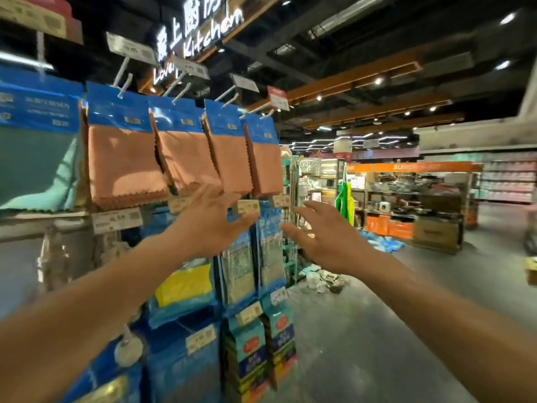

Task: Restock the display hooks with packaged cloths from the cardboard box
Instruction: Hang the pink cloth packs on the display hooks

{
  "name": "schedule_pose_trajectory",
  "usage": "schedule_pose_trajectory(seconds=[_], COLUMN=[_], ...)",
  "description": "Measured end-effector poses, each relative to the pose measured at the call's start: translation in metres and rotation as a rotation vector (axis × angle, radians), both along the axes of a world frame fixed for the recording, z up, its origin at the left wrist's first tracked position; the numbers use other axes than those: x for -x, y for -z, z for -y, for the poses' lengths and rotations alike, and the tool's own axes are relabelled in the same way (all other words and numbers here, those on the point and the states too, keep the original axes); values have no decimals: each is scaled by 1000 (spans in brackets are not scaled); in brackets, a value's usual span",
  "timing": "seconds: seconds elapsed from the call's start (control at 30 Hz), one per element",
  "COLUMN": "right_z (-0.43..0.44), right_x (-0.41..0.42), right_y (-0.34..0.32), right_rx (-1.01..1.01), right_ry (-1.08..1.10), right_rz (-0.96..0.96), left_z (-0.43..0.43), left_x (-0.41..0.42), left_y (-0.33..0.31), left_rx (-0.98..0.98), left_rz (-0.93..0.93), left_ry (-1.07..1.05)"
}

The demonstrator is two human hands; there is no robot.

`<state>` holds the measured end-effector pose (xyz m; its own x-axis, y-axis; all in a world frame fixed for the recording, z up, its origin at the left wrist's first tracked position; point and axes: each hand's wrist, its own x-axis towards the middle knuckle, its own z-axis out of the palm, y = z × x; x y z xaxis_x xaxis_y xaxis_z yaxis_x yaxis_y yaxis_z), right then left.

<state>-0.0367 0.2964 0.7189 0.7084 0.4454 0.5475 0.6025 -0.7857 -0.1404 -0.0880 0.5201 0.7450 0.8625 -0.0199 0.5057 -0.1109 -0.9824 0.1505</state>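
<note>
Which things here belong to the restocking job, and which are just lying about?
Job: orange packaged cloths with blue headers, hanging; white metal display hooks above them; empty left hand; empty right hand.
Lying about: green apron by the far shelves; blue packets scattered on the floor; pale bowls on the floor.

Shop interior. A white illuminated sign [200,27] reading "Kitchen" beneath larger characters is mounted at upper left, under a dark ceiling crossed by wooden beams [357,74] and dotted with spotlights [377,80]. An orange-topped shelving stand [412,167], stocked with cookware, is seen at mid-right; a green apron [344,199] is hung at its left end, and orange boxes [389,226] are stacked at its base. Blue packets [383,244] are scattered on the grey floor [363,330] just in front of these boxes. Small, blurred objects [322,279] are left on the floor nearer the camera. Distant shelves [508,181] of pale goods are visible at far right.
</note>
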Motion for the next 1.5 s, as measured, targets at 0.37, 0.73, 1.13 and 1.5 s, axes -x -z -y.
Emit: schedule_pose_trajectory(seconds=[0.37, 0.73, 1.13, 1.5], right_z=[99, 198, 298, 364], right_x=[22, 15, -34, -87], right_y=[77, 163, 318, 484], right_rx=[53, 77, -6, -84], right_ry=[393, 642, 820, 896], right_rz=[-168, -303, -545, -699], left_z=[94, 208, 332, 406], left_x=[-49, -130, -209, -280], left_y=[66, 161, 315, 478], left_rx=[-119, -202, -263, -344], left_rz=[-214, -299, -553, -709], left_ry=[375, 691, 867, 909])
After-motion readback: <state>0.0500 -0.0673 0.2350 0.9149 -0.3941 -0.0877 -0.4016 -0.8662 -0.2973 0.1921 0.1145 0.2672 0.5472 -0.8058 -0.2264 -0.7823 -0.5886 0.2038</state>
